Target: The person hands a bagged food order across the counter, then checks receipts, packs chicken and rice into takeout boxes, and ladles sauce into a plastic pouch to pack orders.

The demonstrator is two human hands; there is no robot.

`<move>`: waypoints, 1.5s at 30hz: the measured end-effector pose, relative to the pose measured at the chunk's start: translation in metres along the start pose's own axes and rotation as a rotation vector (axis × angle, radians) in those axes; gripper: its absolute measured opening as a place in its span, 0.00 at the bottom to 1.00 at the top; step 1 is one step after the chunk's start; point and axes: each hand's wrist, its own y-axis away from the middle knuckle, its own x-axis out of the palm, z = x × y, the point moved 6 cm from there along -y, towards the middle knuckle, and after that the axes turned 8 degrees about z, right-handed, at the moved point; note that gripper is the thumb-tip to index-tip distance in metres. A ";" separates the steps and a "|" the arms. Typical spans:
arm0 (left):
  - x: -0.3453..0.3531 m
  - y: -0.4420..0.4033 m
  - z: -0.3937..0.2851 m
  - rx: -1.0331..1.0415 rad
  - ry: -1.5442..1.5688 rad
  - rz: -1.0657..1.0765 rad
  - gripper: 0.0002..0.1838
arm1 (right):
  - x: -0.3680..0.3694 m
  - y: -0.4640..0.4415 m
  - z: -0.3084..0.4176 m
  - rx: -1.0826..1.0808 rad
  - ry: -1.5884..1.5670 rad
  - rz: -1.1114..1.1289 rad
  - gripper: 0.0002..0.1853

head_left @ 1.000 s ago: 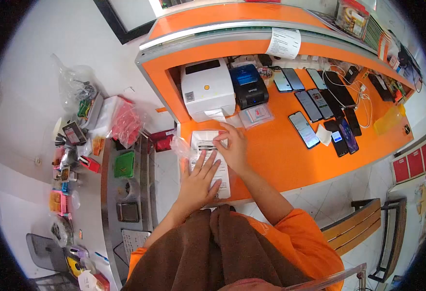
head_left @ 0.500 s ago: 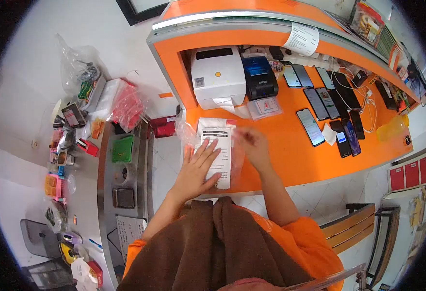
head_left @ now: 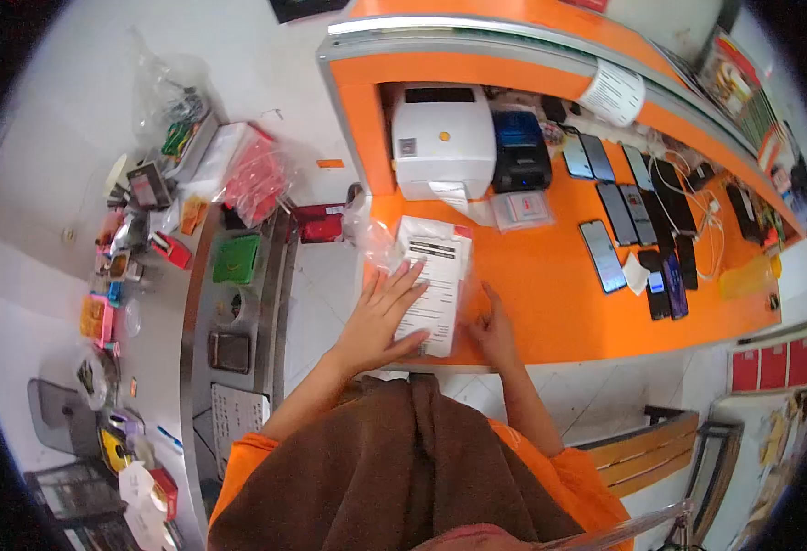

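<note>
Head view: the left hand (head_left: 380, 317) lies palm down, fingers loosely spread, over the left side of the printed slip (head_left: 437, 289). The right hand (head_left: 495, 338) is part-curled, forefinger extended, just beside the slip's right side; whether it grips or touches the plastic edge cannot be told. The slip is therefore between the hands, the left nearer, being in contact. Its long axis runs from the near desk edge away toward the white printer (head_left: 445, 151), far end leaning slightly right. A white packet (head_left: 419, 225) shows past its far end. Phones, including one lit phone (head_left: 601, 255), lie well apart to the right on the orange desk (head_left: 536, 317).
</note>
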 end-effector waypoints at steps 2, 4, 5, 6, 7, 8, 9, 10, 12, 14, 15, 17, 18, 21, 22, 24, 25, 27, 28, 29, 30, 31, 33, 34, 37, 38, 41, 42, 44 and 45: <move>0.000 0.029 0.018 0.028 0.007 -0.123 0.31 | -0.001 0.011 -0.002 0.026 0.141 0.035 0.35; -0.001 0.071 0.039 -0.038 0.029 -0.222 0.29 | -0.016 0.013 -0.015 -0.189 -0.064 -0.215 0.31; -0.004 0.095 0.051 -0.111 0.043 -0.266 0.28 | -0.030 0.012 -0.023 -0.117 -0.148 -0.202 0.26; -0.008 0.120 0.062 -0.194 0.049 -0.321 0.27 | -0.045 0.008 -0.021 -0.112 -0.213 -0.242 0.24; -0.007 0.147 0.074 -0.264 0.044 -0.343 0.27 | -0.063 0.008 -0.013 -0.144 -0.273 -0.331 0.22; -0.003 0.176 0.087 -0.343 0.032 -0.373 0.27 | -0.078 0.005 0.003 -0.202 -0.327 -0.430 0.20; -0.003 0.208 0.098 -0.422 0.023 -0.405 0.27 | -0.086 0.008 0.032 -0.287 -0.351 -0.545 0.18; -0.005 0.235 0.104 -0.504 0.009 -0.430 0.25 | -0.089 0.013 0.063 -0.364 -0.369 -0.630 0.17; -0.008 0.291 0.114 -0.638 -0.037 -0.522 0.24 | -0.060 0.024 0.135 -0.530 -0.197 -0.703 0.14; -0.014 0.343 0.121 -0.735 -0.069 -0.625 0.22 | -0.005 0.008 0.160 -0.660 -0.150 -0.491 0.12; -0.021 0.370 0.122 -0.804 -0.105 -0.689 0.21 | 0.042 -0.004 0.175 -0.696 -0.116 -0.387 0.11; -0.034 0.431 0.120 -0.937 -0.173 -0.806 0.20 | 0.147 -0.008 0.207 -0.765 -0.038 -0.190 0.09; -0.036 0.467 0.121 -1.018 -0.200 -0.878 0.20 | 0.210 0.003 0.233 -0.784 -0.095 0.071 0.08; -0.034 0.592 0.115 -1.326 -0.382 -1.074 0.20 | 0.410 0.030 0.263 -0.723 -0.108 0.890 0.12; -0.021 0.642 0.114 -1.462 -0.450 -1.184 0.21 | 0.472 0.049 0.261 -0.672 0.122 1.106 0.14; -0.003 0.736 0.100 -1.782 -0.545 -1.372 0.23 | 0.575 0.109 0.264 -0.661 0.323 1.467 0.19; 0.007 0.784 0.092 -1.919 -0.579 -1.472 0.23 | 0.618 0.141 0.266 -0.702 0.277 1.628 0.21; 0.015 0.873 0.071 -2.108 -0.716 -1.595 0.24 | 0.699 0.185 0.262 -1.066 0.451 1.648 0.22; 0.009 0.909 0.058 -2.143 -0.766 -1.636 0.25 | 0.727 0.202 0.265 -1.191 0.489 1.568 0.22; 0.003 0.940 0.052 -2.191 -0.861 -1.578 0.26 | 0.753 0.220 0.270 -1.314 0.517 1.477 0.22; -0.008 0.969 0.050 -2.163 -0.900 -1.503 0.27 | 0.774 0.233 0.275 -1.428 0.540 1.375 0.22; -0.021 0.992 0.049 -2.133 -0.927 -1.423 0.27 | 0.791 0.243 0.278 -1.503 0.506 1.382 0.21; -0.036 1.031 0.062 -2.105 -0.803 -1.391 0.28 | 0.819 0.249 0.285 -1.648 0.443 1.386 0.20; -0.036 1.044 0.070 -2.086 -0.740 -1.384 0.28 | 0.834 0.243 0.283 -1.605 0.428 1.404 0.18; -0.018 1.073 0.090 -2.302 -0.311 -1.402 0.29 | 0.867 0.209 0.284 -1.509 0.361 1.419 0.14; -0.023 1.060 0.090 -2.328 -0.513 -1.312 0.27 | 0.876 0.194 0.287 -1.486 0.321 1.407 0.13; -0.030 1.033 0.097 -2.392 -0.673 -1.201 0.27 | 0.892 0.149 0.302 -1.410 0.356 1.312 0.12; -0.025 1.029 0.100 -2.354 -0.691 -1.356 0.28 | 0.894 0.133 0.306 -1.387 0.394 1.267 0.12; -0.016 1.025 0.100 -2.251 -0.585 -1.535 0.28 | 0.900 0.106 0.308 -1.368 0.388 1.224 0.12; -0.015 1.020 0.100 -2.194 -0.532 -1.623 0.29 | 0.901 0.095 0.312 -1.358 0.386 1.201 0.12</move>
